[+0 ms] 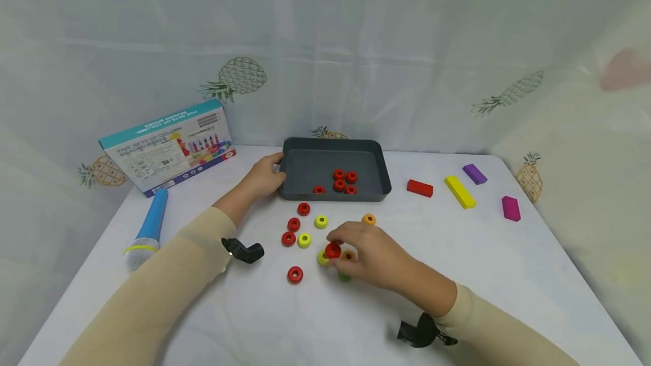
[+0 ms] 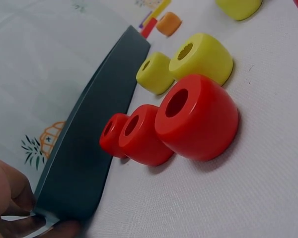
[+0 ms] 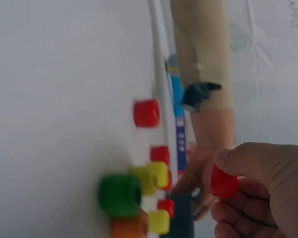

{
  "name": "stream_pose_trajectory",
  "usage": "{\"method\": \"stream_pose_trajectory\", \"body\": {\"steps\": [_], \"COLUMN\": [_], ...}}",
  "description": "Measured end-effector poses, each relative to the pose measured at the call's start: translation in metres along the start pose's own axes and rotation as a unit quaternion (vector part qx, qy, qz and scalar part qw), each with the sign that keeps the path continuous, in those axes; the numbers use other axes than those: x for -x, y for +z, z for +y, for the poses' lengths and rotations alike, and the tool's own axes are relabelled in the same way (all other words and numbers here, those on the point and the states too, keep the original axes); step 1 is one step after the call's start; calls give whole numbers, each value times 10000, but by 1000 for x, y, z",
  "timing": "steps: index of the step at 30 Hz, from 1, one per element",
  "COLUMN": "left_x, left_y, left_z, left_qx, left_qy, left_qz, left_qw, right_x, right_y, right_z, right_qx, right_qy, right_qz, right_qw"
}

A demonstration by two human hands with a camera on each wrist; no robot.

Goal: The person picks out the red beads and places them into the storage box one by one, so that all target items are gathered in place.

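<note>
My left hand [image 1: 267,175] grips the left rim of a dark grey tray [image 1: 330,157], its thumb at the front corner. Several red beads [image 1: 339,185] lie in the tray's front middle. Between thumb and fingers my right hand [image 1: 373,256] pinches a red bead [image 3: 224,181], held above the loose beads. Under and around that hand are a green bead [image 3: 120,195], orange beads [image 1: 368,219] and yellow beads [image 1: 321,221]. More red beads [image 2: 197,118] sit on the table in front of the tray, their holes showing in the left wrist view.
A toy microphone [image 1: 152,219] and a printed box [image 1: 170,146] are at the left. To the right of the tray lie a red block [image 1: 420,188], a yellow block [image 1: 460,192], a purple block [image 1: 475,174] and a magenta block [image 1: 511,208]. A patterned curtain [image 1: 356,44] hangs behind the table.
</note>
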State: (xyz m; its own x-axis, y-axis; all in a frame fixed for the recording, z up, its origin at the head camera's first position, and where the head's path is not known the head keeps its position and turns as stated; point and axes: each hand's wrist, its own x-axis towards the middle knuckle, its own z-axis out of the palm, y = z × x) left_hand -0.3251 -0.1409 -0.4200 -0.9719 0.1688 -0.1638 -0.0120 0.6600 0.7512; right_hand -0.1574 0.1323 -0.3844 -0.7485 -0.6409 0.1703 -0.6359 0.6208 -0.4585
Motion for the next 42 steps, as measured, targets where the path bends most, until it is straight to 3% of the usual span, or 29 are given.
{"method": "stream_pose_trajectory", "body": {"steps": [7,14,21,29,34,42], "left_x": [-2,-3,-2,0,0,-1], "left_y": [1,0,0,1,1,1], "left_z": [-2,-4,-3,0,1,1], "left_qx": [-5,21,24,55,61,-18], "left_qy": [-14,-37,23,-7,-13,7], "left_qz": [-31,-65,-32,-13,-19,21], "left_qw": [10000,10000,10000,10000,10000,10000], "right_x": [-28,-63,-101,-138,-151,-154], "right_y": [-31,-43,-37,-23,-14,-6], "right_z": [20,41,72,100,108,116], "right_qx": [-7,92,268,618,814,900], "right_qy": [153,287,434,664,821,750], "right_qz": [386,396,358,-111,-386,-393], "right_qw": [9991,9988,9981,9958,9925,9923]}}
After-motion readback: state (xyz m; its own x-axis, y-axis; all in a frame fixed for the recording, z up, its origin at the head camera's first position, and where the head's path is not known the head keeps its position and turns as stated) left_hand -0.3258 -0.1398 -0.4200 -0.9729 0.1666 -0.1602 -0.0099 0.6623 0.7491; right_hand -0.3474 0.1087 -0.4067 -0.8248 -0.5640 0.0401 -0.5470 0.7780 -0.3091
